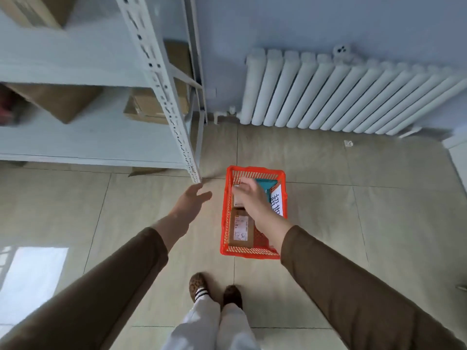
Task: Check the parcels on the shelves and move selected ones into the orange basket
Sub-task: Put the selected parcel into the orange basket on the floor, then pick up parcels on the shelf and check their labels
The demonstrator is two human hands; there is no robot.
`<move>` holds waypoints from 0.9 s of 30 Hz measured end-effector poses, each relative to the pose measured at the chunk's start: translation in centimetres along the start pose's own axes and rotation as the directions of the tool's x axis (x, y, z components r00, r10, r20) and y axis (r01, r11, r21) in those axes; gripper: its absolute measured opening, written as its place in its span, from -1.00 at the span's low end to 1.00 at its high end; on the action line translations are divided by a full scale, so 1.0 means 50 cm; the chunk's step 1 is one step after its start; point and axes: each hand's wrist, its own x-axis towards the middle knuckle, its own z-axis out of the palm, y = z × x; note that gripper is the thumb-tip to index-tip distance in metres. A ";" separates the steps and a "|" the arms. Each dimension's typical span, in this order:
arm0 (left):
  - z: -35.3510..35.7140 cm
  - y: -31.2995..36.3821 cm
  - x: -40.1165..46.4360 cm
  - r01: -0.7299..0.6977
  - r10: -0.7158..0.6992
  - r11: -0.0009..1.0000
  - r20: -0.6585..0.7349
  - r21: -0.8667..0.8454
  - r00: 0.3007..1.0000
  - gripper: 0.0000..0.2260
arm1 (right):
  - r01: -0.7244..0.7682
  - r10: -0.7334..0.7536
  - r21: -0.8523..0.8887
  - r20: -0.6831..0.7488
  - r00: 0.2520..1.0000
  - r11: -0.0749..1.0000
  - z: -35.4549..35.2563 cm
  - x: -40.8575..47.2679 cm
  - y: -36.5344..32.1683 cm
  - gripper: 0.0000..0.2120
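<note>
Two hands outstretched, right hand (249, 198) over orange basket (254, 251), left hand (190, 200) open

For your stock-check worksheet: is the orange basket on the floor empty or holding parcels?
Holding parcels: the orange basket contains a labelled brown box, a teal parcel and others.

An orange basket (254, 213) is set on the tiled floor (353, 210), a labelled cardboard parcel (241, 228) inside; both empty hands, left hand (192, 200) and right hand (249, 198), are held above.

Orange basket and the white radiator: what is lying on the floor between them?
In the head view, only bare floor tiles separate the orange basket from the white radiator.
</note>
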 end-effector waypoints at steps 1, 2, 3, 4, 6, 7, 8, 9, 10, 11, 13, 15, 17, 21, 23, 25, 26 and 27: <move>-0.035 0.032 -0.037 -0.057 0.057 0.998 -0.005 -0.018 0.998 -0.44 | 0.056 -0.056 -0.009 0.001 0.998 0.998 0.005 -0.027 -0.053 -0.45; -0.071 0.061 -0.071 -0.099 0.099 0.995 -0.021 -0.024 0.995 -0.51 | 0.105 -0.104 -0.023 0.015 0.994 0.994 0.011 -0.055 -0.104 -0.43; -0.106 0.090 -0.105 -0.125 0.124 0.992 -0.048 -0.026 0.991 -0.57 | 0.155 -0.153 -0.031 0.040 0.987 0.987 0.020 -0.081 -0.153 -0.44; -0.140 0.118 -0.137 -0.150 0.147 0.988 -0.077 -0.033 0.986 -0.58 | 0.199 -0.196 -0.038 0.070 0.978 0.979 0.030 -0.106 -0.202 -0.47; -0.204 0.162 -0.193 -0.204 0.197 0.977 -0.120 -0.054 0.973 -0.50 | 0.282 -0.274 -0.061 0.115 0.955 0.958 0.057 -0.144 -0.284 -0.52; -0.237 0.179 -0.221 -0.228 0.217 0.972 -0.141 -0.063 0.966 -0.51 | 0.319 -0.308 -0.067 0.135 0.942 0.946 0.075 -0.162 -0.321 -0.55; -0.272 0.195 -0.245 -0.252 0.238 0.965 -0.164 -0.072 0.957 -0.58 | 0.353 -0.339 -0.072 0.155 0.928 0.933 0.097 -0.179 -0.356 -0.58; -0.307 0.207 -0.266 -0.275 0.258 0.958 -0.180 -0.077 0.949 -0.67 | 0.394 -0.377 -0.080 0.174 0.910 0.916 0.121 -0.196 -0.387 -0.62; -0.343 0.217 -0.284 -0.297 0.278 0.952 -0.193 -0.077 0.941 -0.73 | 0.431 -0.409 -0.095 0.187 0.893 0.897 0.147 -0.212 -0.416 -0.67; -0.381 0.226 -0.302 -0.318 0.298 0.945 -0.207 -0.071 0.932 -0.76 | 0.467 -0.442 -0.107 0.197 0.875 0.877 0.175 -0.229 -0.443 -0.73; -0.465 0.233 -0.334 -0.362 0.344 0.931 -0.230 -0.043 0.910 -0.76 | 0.527 -0.498 -0.100 0.218 0.839 0.844 0.234 -0.264 -0.495 -0.79; -0.555 0.232 -0.364 -0.394 0.375 0.919 -0.245 -0.031 0.894 -0.78 | 0.564 -0.533 -0.078 0.245 0.810 0.822 0.300 -0.294 -0.538 -0.81; -0.651 0.227 -0.390 -0.421 0.398 0.906 -0.263 -0.035 0.879 -0.82 | 0.590 -0.555 -0.079 0.258 0.791 0.804 0.377 -0.321 -0.579 -0.82; -0.837 0.214 -0.427 -0.461 0.429 0.886 -0.293 -0.045 0.854 -0.80 | 0.626 -0.596 -0.054 0.250 0.763 0.778 0.534 -0.365 -0.646 -0.84; -0.922 0.211 -0.439 -0.469 0.438 0.882 -0.290 -0.045 0.851 -0.80 | 0.642 -0.615 -0.041 0.242 0.750 0.766 0.609 -0.383 -0.678 -0.84; -1.001 0.214 -0.442 -0.480 0.448 0.876 -0.282 -0.049 0.848 -0.81 | 0.651 -0.626 -0.040 0.236 0.744 0.758 0.676 -0.391 -0.711 -0.84; -1.038 0.217 -0.442 -0.483 0.451 0.874 -0.282 -0.051 0.847 -0.82 | 0.650 -0.626 -0.043 0.229 0.745 0.759 0.707 -0.391 -0.726 -0.84; -1.072 0.222 -0.440 -0.488 0.455 0.871 -0.280 -0.054 0.845 -0.82 | 0.651 -0.628 -0.045 0.225 0.745 0.757 0.737 -0.391 -0.742 -0.85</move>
